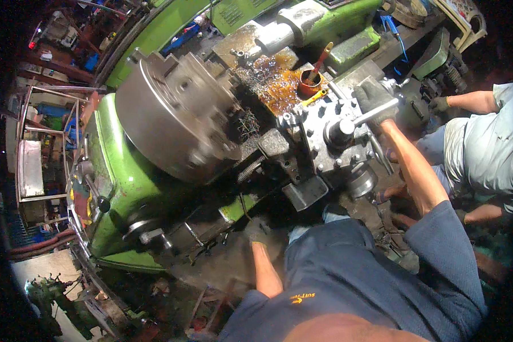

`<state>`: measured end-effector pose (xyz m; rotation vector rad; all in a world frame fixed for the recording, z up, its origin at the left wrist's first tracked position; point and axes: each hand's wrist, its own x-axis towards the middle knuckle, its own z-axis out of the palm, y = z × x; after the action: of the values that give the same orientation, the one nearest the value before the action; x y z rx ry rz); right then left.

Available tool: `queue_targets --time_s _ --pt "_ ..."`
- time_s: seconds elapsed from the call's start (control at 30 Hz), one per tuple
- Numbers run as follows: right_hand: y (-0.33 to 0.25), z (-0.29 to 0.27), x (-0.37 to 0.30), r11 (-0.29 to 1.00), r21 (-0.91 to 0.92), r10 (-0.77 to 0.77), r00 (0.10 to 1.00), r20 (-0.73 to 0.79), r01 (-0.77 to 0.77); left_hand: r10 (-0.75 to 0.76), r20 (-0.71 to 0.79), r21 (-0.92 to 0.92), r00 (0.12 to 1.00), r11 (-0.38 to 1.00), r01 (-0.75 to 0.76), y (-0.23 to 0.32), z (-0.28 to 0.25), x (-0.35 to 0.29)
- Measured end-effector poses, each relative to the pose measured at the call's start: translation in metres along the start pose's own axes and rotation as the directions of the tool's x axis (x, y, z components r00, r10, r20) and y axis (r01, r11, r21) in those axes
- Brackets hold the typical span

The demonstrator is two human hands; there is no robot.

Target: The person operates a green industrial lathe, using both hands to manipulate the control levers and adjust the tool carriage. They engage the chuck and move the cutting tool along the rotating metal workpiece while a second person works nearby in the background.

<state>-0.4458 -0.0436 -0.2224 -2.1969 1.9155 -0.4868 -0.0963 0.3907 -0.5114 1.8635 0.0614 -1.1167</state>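
Head view: left hand (pixel 257 229) low, right hand (pixel 375 100) higher, both gloved, at a green lathe (pixel 104 165).

Left hand beside a thin rod (pixel 244 206); whether it grips, cannot tell. Right hand against the metal handle (pixel 376 112) atop the square tool block (pixel 319 134), finger closure hidden. Left of the block, the round chuck (pixel 159 108) is blurred, apparently spinning, with shavings (pixel 247 124) near its face. Farther back, a red cup (pixel 310 85) holds a brush (pixel 324 57). Risks, judged: glove or sleeve snagged if an arm strays to the chuck; shavings flung by its rotation; cup tipped by a knock.
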Motion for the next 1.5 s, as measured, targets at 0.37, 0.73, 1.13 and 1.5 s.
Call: queue_targets --time_s 0.37,0.73,1.13,1.5 --pt "0.013 0.007 -0.002 0.990 -0.043 -0.139 0.987 -0.078 0.136 -0.348 0.016 -0.116 0.938 0.931 0.347 -0.088 0.021 0.057" --pt "0.008 0.012 0.004 0.985 -0.109 -0.138 0.990 -0.004 0.137 -0.054 -0.104 0.787 0.993 0.605 0.116 -0.113 0.003 0.066" --pt "0.037 0.028 0.010 0.926 -0.189 -0.342 0.938 -0.063 0.325 0.683 0.267 0.757 0.680 0.288 -0.586 0.099 -0.020 -0.042" --pt "0.058 0.047 0.016 0.984 -0.028 -0.177 0.984 -0.023 0.176 0.964 0.172 0.812 -0.205 -0.256 -0.524 0.453 -0.026 -0.170"
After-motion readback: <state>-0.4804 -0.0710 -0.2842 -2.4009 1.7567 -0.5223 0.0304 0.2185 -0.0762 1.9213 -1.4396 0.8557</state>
